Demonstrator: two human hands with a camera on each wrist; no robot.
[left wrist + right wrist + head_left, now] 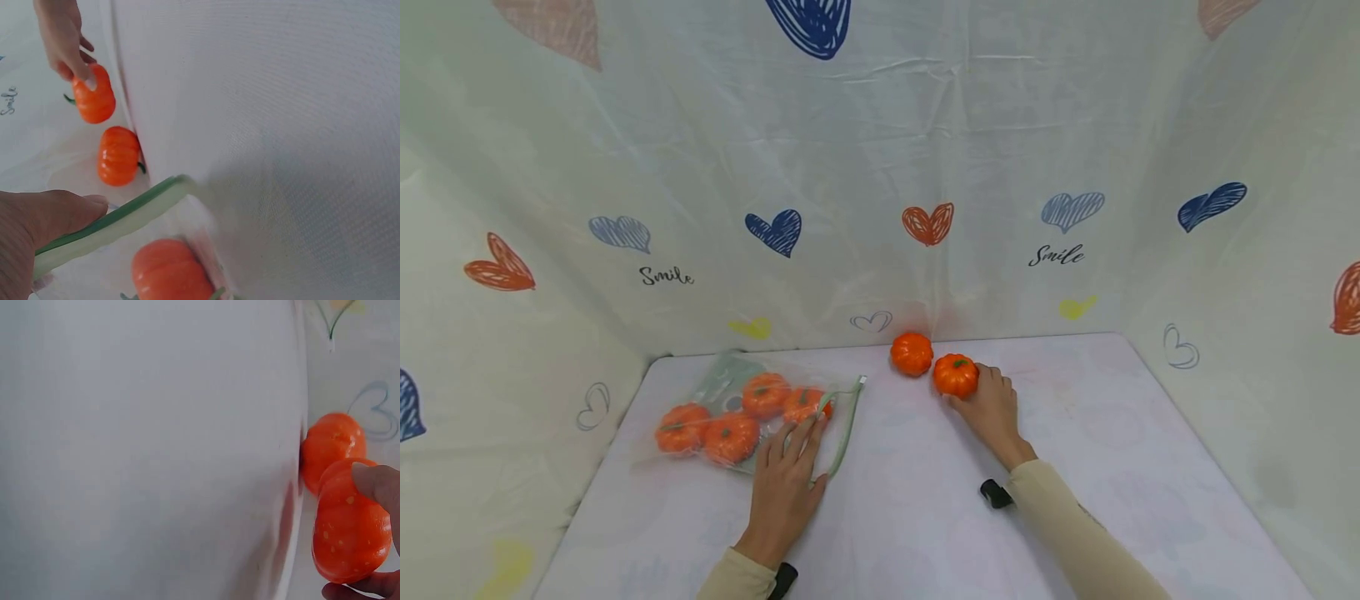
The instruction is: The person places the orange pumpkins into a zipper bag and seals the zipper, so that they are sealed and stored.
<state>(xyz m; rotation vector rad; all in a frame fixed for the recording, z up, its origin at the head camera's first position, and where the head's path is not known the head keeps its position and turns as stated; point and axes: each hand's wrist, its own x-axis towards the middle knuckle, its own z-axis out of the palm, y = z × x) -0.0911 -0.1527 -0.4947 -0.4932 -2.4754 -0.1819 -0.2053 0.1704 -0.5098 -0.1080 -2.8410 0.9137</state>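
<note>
Right-hand grip (pixel 988 408) is clamped on an orange pumpkin (pixel 956 377), which sits to the right of the clear bag (pixel 726 379), thumb (pixel 378 484) on one flank and fingers on the opposite one. Whether the pumpkin bears any weight on the worktop (pixel 910 517) is hard to tell from these angles. Between it and the bag, a little farther back, stands a loose pumpkin (pixel 912 355) of the same kind; four bagged pumpkins (pixel 730 437) lie inside the bag.

Judging by the glossy, even skin, the held pumpkin is likely an imitation: light for its size, fairly stiff, and unlikely to bruise. Its sheen suggests a slippery surface, so the best hold is across the widest ribs, with the pads settled into the grooves. The thin green stem (pixel 959 363) looks like the weak part and a poor handle.

At the bag's right end, the left hand (pixel 786 492) rests with its fingers extended over the film, its thumb near the green strip (pixel 850 433). That film should be limp, slick and quick to crumple; the strip, probably stiffer, is the better place to hold the bag.
</note>
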